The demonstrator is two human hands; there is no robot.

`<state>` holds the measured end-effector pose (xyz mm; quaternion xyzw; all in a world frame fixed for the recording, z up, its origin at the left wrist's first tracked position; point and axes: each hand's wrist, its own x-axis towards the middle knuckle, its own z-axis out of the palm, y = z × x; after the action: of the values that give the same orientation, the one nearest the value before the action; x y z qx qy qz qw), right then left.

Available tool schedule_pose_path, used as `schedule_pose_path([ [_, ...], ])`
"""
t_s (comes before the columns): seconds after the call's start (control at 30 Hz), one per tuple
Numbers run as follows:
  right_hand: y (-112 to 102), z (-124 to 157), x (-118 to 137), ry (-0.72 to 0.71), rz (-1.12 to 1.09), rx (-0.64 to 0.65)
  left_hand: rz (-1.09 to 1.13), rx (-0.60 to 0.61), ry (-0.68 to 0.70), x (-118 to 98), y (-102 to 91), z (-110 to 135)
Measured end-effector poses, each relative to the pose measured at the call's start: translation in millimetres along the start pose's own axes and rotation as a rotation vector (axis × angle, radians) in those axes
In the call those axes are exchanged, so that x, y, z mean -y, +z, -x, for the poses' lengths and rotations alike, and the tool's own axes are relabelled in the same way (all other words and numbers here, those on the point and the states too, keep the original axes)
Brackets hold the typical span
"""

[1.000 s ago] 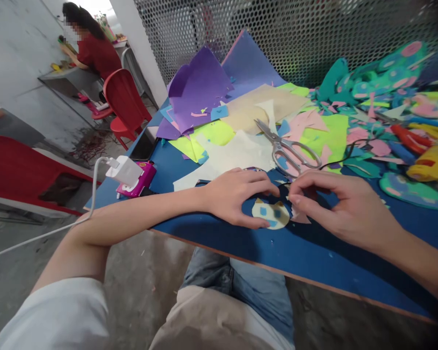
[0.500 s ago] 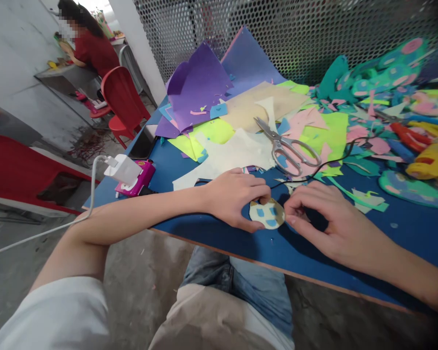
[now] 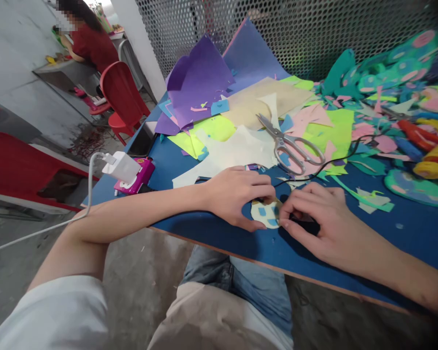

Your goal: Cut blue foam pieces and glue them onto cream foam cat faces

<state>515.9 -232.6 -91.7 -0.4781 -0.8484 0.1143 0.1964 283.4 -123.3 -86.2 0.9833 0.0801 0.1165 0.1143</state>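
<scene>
A small cream foam disc point(image 3: 264, 215) with little blue squares on it lies on the blue table point(image 3: 405, 243) near its front edge. My left hand point(image 3: 237, 195) curls around the disc's left side, thumb below it and fingertips at its top, pinning it. My right hand point(image 3: 316, 226) is pressed against the disc's right edge, fingers pinched together there; what they hold is too small to make out. A thin black cord point(image 3: 341, 158) runs from behind my hands toward the right.
Steel scissors point(image 3: 290, 143) lie on cream, yellow, pink and purple foam sheets point(image 3: 200, 87) behind my hands. Teal and pink cut-outs point(image 3: 379, 78) pile up at the right. A white charger on a pink box point(image 3: 126, 170) sits at the table's left corner. Another person sits at a far desk by red chairs point(image 3: 122, 99).
My right hand has come down and left onto the disc's right edge. My left hand has closed in a little around the disc, which shifted slightly.
</scene>
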Motion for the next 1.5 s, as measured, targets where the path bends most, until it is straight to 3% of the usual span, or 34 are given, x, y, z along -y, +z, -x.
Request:
schedule_pose_path([
  [0.47, 3, -3, -4, 0.01, -0.001, 0.001, 0.045, -0.038, 0.022, 1, 3.2, 1],
  [0.63, -7, -3, -9, 0.014, -0.028, -0.031, 0.046, -0.041, 0.035, 2, 2.5, 1],
  [0.8, -19, -3, -22, -0.236, -0.085, -0.02, 0.051, -0.029, 0.043, 2, 1.7, 1],
  [0.93, -16, -2, -31, -0.422, -0.019, -0.004, 0.051, -0.026, 0.028, 1, 2.0, 1],
  [1.17, -12, 0, -28, -0.399, 0.003, 0.048, 0.057, -0.06, 0.035, 1, 2.4, 1],
  [1.3, -14, 3, -25, -0.34, -0.03, 0.0, 0.062, -0.046, 0.034, 1, 2.3, 1],
  [1.5, -13, 4, -32, -0.42, -0.017, -0.01, 0.057, -0.023, 0.015, 1, 1.7, 1],
])
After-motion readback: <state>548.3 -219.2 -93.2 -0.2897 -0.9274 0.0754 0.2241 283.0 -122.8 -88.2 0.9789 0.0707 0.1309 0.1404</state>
